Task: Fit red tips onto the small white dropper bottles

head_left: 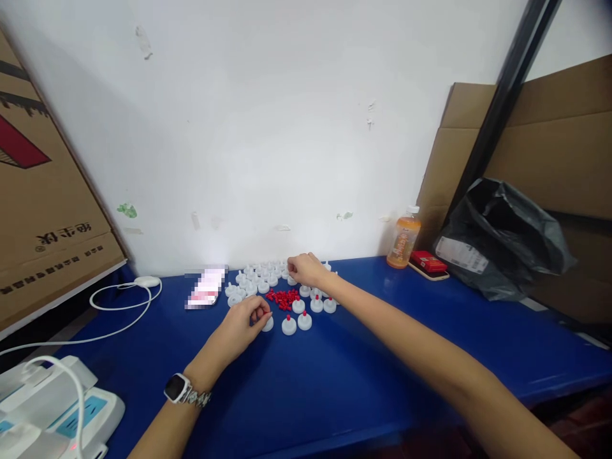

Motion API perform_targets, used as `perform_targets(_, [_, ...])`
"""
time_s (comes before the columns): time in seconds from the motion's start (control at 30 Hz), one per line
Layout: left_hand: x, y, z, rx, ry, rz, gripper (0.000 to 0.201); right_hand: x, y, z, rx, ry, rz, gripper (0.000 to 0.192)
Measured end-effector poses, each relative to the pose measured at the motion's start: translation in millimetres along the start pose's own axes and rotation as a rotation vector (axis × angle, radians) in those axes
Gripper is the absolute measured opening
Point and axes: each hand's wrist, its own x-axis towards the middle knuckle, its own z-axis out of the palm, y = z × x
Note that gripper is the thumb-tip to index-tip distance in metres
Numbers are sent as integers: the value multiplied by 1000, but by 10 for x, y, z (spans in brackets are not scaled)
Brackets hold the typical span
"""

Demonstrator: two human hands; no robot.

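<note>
My left hand (pixel 248 317) is closed, its thumb and finger pinched at the top of a white nozzle cap (pixel 268 324) on the blue table. Farther back, my right hand (pixel 306 269) is bent down over white nozzle caps (pixel 261 274), fingers closed; whatever lies between its fingertips is hidden. A pile of small red tips (pixel 284 299) lies between the hands. Several white caps with red tips on them, such as this one (pixel 289 326), stand upright in front of and to the right of the pile. Many plain white caps stand behind it and to its left.
A phone (pixel 208 287) with a lit screen lies left of the caps. An orange drink bottle (pixel 404 237), a red packet (pixel 428 261) and a grey plastic bag (pixel 502 242) are at right. A white power strip (pixel 95 414) and cable occupy the near left. Cardboard flanks the table (pixel 306 395).
</note>
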Motion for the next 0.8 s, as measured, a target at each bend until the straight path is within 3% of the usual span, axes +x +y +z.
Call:
perform_targets(0.33, [35,-134,-38,149,53,15,24,-164,159,-79,-35,-16,55,11])
perform_targets(0.43, [30,-114,-50,174,39,7,29,-242,219,-93,1,49,82,19])
perform_targets(0.63, [49,176,-78,207,177,38,33,-565,404,-129,186,221,149,24])
perform_targets(0.8, [143,485,17,168,2,109,32,-874,433,-161,242,253,172,18])
